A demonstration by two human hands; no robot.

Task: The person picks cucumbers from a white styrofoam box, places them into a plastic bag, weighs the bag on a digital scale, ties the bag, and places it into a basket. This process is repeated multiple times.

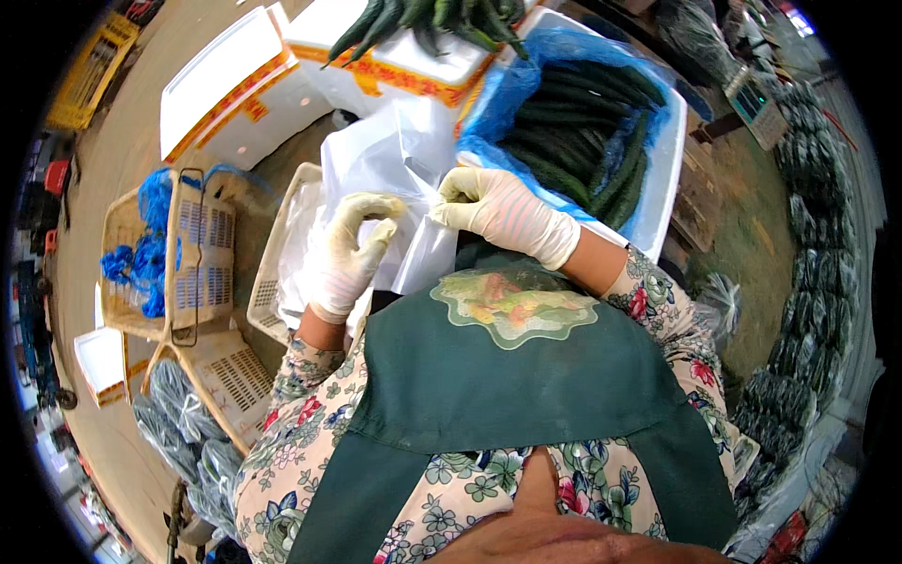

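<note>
A clear plastic bag point(394, 151) stands up in front of my dark green apron point(493, 381). My right hand point(504, 208), in a pale glove, pinches the bag's edge between thumb and fingertips. On the bag's other side is my left hand point(356, 247), gloved too, its thumb and forefinger curved with a small gap between them. Whether its other fingers grip the film is hidden. Beneath the left hand, a cream plastic crate point(264, 299) contains white plastic film point(299, 247). Beyond my right hand, dark green cucumbers point(564, 130) fill a white foam box point(669, 162) lined with blue film point(497, 106).
Cucumbers point(437, 17) lie on closed foam boxes point(239, 84) ahead. At left, one crate point(204, 247) holds blue plastic point(151, 261); another point(232, 381) stands near bagged produce point(180, 416). A scale display point(754, 102) and stacked bagged produce point(810, 296) are at right.
</note>
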